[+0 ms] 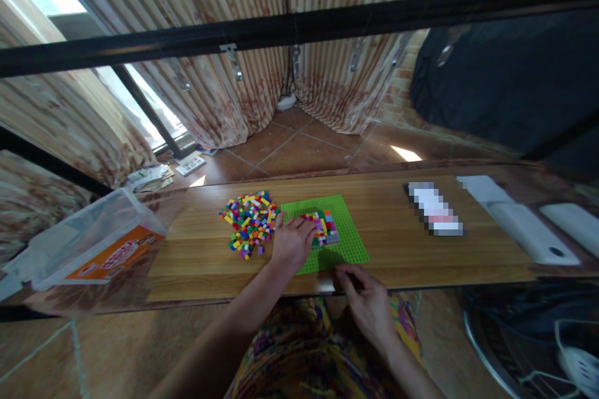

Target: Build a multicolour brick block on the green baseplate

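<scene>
My left hand is over the left part of a green studded baseplate. Its thumb and fingers come together at the edge of a patch of multicoloured toy bricks built on the plate. Whatever is between those fingertips is hidden. At the front edge of the table my right hand has thumb and forefinger tips close together, beside the plate's near edge. I cannot make out what they pinch. Left of the plate lies a heap of small loose bricks in many colours, close to my left hand.
A clear plastic box with an orange label stands at the table's left end. A blurred-out phone-like object lies to the right on the wooden table. White panels are at the far right. A black bar crosses beyond the table.
</scene>
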Available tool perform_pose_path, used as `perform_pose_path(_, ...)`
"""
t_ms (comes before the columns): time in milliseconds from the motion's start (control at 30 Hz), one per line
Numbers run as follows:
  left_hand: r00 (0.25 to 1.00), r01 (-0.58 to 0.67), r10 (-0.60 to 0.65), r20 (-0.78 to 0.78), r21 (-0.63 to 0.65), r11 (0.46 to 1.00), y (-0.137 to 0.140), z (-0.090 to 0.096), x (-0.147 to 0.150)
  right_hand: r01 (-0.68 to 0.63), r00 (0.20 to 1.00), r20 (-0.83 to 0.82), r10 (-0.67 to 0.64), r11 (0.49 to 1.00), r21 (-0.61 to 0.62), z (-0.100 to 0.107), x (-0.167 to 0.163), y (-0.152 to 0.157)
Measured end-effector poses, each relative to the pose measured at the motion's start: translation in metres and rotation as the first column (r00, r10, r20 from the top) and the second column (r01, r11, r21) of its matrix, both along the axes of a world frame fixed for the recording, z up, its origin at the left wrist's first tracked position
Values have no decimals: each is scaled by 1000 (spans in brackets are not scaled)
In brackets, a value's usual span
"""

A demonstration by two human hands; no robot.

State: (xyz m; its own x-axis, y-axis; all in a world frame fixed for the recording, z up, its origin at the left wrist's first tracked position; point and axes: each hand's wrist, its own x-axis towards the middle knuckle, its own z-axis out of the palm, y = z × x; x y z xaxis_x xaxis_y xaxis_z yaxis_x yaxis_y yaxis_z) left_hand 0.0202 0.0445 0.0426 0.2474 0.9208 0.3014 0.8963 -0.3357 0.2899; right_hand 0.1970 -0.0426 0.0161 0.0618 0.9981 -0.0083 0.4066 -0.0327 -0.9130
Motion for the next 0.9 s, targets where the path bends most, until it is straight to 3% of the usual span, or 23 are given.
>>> perform_pose_path(267,958,93,-80,-274,34,995,-14,2,8,-29,1000,9,30,999,-25,-3,-6,-1)
perform_pose_path(433,939,157,-150,-310,-1,988,-14,3,7,-74,997,-4,74,997,-9,6,-20,2)
perform_pose_path(533,959,129,-128,-252,-14,992,-17,1,4,-110,994,2,110,994,10,10,-26,2)
perform_pose_path(700,1000,-8,8,-23,25,1000,-36,5,-17,-158,987,33,157,987,27,6,-22,-2)
perform_pose_path(900,940,-312,291,179,102,945,-66,-16,-91,-188,981,41,189,982,-23,-3,-28,-7)
